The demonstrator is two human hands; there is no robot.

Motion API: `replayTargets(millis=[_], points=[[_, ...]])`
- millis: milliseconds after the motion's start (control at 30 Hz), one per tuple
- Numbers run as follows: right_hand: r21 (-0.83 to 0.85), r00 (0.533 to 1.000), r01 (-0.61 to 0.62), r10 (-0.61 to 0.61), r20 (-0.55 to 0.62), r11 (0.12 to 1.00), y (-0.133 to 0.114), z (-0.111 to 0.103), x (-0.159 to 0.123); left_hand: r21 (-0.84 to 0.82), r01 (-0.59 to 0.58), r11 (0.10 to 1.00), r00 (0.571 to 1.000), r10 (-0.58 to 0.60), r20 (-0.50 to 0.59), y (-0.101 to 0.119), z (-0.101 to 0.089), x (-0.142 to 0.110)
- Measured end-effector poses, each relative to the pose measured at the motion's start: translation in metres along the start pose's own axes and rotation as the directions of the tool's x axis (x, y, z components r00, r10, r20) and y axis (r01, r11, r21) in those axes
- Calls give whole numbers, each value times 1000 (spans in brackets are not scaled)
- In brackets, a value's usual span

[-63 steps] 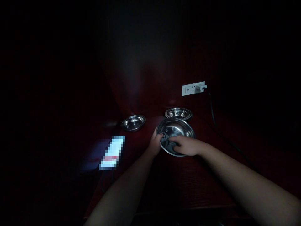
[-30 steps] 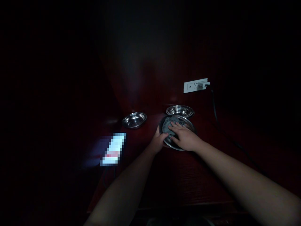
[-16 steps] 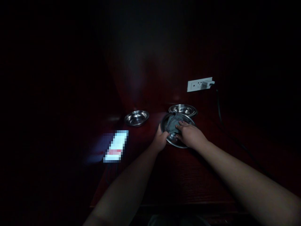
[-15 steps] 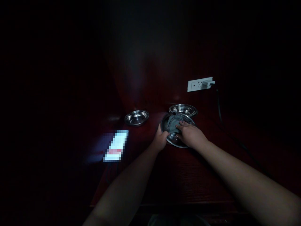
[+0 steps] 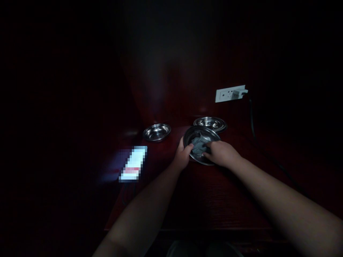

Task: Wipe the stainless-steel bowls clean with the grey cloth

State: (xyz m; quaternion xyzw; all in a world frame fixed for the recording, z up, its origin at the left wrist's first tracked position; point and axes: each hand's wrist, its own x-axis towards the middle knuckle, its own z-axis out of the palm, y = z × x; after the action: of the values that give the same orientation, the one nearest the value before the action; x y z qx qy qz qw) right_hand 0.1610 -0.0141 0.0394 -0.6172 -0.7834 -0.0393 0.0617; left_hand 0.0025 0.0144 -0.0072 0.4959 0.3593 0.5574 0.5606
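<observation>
Gripping the left side of a shiny metal bowl with the left hand, thumb over the edge and the other fingers mostly hidden behind. Reaching into the bowl with the right hand, fingers bent and touching a gray cloth. Cannot tell if pinching the cloth or just pushing on it; too dark at the fingertips. Bunched-up cloth inside the bowl, near the left thumb. Bowl tipped toward the front, over a dark red table. Just behind it, a shiny metal dish, maybe more than one in a pile. To the left, a smaller metal dish, sitting apart. Nearer on that side, a bright screen, all blurry squares with a pink-red stripe; words impossible to read. Up on the wall, a white socket with a plug in it and a black cord hanging down. Tiny socket marks, too small to read.
</observation>
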Motion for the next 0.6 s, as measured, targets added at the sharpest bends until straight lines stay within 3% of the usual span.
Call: replayTargets(millis=[233, 600], points=[[224, 976, 211, -217, 0, 951, 3, 4, -1, -21, -117, 993, 990, 118, 76, -3, -1, 1], [398, 961, 239, -275, 35, 886, 2, 8, -2, -6, -99, 995, 984, 99, 147, -5, -4, -2]])
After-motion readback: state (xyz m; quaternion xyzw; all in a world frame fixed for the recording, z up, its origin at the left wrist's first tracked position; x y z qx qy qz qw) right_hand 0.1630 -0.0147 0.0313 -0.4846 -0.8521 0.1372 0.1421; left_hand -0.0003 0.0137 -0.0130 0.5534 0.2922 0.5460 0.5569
